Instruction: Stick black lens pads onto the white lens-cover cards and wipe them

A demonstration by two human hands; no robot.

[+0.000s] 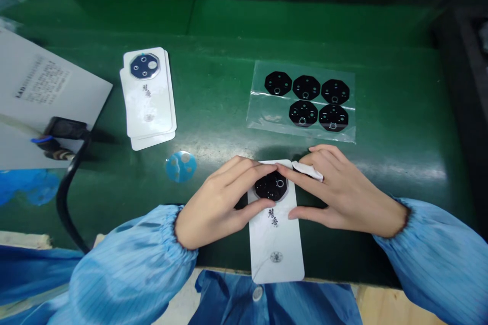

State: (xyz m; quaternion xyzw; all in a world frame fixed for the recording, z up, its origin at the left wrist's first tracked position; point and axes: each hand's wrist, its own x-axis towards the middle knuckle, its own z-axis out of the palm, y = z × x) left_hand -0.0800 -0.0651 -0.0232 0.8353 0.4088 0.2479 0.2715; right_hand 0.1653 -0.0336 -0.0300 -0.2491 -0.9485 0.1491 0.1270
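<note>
Lying between both hands, the black octagonal plate (pixel 271 188) sits at the far end of a white panel (pixel 276 244), whose long axis runs away from the person, its near end at the front edge of the tabletop (pixel 213 86). The left hand (pixel 223 200) is nearer: its thumb and fingers are parted around the plate's near and far edges, though whether they grip or merely rest, I cannot tell. The right hand (pixel 343 195) comes from the other side, index fingertip at the far edge, thumb by the panel's right side, its bent fingers holding a white wad (pixel 308 170). Beyond lies a clear sheet (pixel 267 118) with five similar black plates (pixel 303 114); to the left, a blue film disc (pixel 181 166) and stacked white panels (pixel 148 111).
</note>
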